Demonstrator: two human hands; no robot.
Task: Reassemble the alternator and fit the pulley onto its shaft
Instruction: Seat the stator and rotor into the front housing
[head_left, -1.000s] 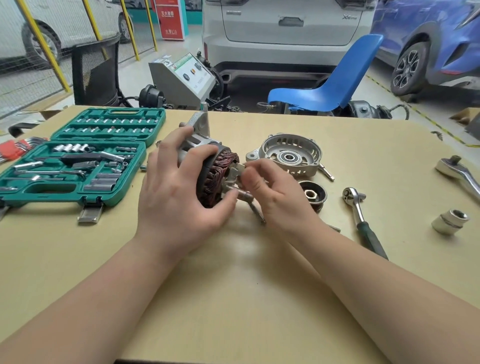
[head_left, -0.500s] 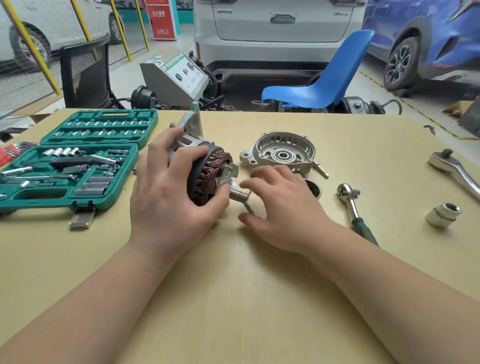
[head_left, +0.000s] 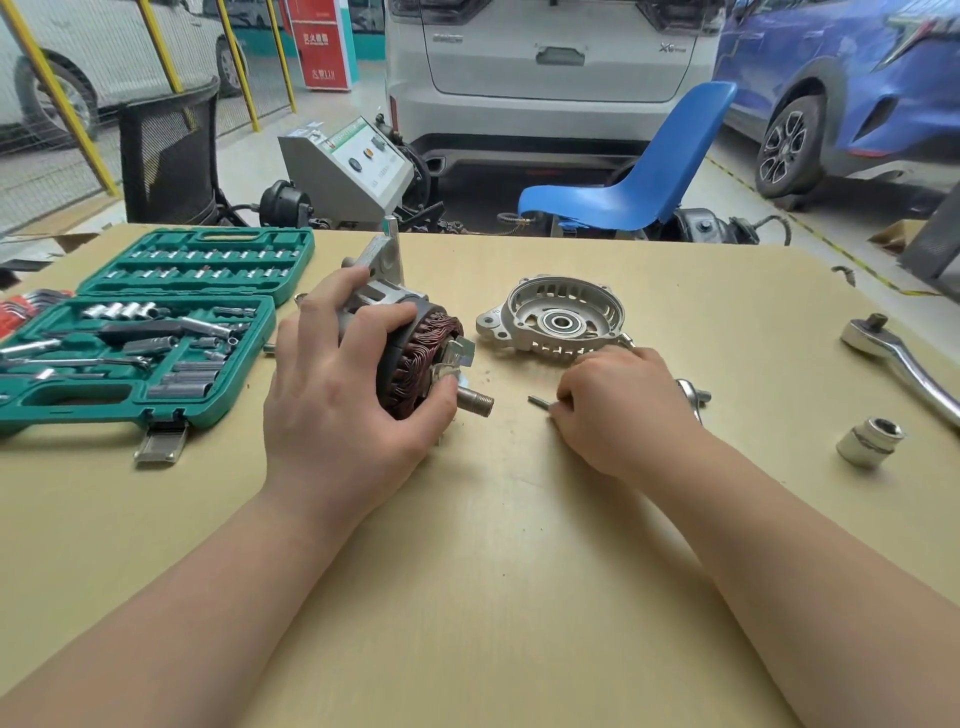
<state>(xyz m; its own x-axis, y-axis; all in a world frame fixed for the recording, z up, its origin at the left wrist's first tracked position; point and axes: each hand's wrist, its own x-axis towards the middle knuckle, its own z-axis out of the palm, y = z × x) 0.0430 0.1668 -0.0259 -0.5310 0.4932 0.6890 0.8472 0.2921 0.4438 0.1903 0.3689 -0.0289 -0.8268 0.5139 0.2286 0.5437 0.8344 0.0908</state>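
Left hand (head_left: 337, 410) grips the alternator body (head_left: 415, 353), frame centre, resting on the surface (head_left: 493, 571); likely heavy, rigid. Hold the casing, not the copper windings. Right hand (head_left: 618, 410) pinches a bolt (head_left: 537, 401). End housing (head_left: 558, 322) lies just beyond.

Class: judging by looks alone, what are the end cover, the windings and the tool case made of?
End cover: probably cast aluminium; matte silver-grey, slotted. Windings: likely enamelled copper wire; reddish-brown, glossy strands. Tool case: seemingly moulded plastic; uniform green, shaped recesses.
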